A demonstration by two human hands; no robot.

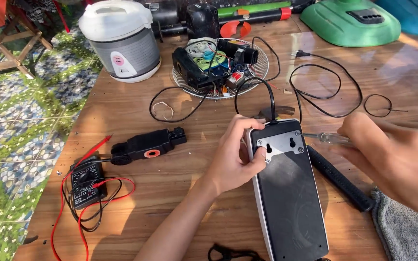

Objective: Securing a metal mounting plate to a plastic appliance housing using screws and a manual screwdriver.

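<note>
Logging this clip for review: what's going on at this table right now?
A person steadies a black flat device lying back-up on the wooden table, the left hand gripping its upper left edge. The right hand holds a screwdriver with its tip at a screw by the grey mounting plate. A multimeter with red leads lies to the left, a rice cooker behind.

pink label (118,61) on rice cooker (122,38), multimeter (87,182) screen indistinct

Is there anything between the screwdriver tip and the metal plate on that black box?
Nothing visible does. The right hand holds the screwdriver with its tip at the plate's right edge; the left hand grips the black box's opposite edge.
</note>
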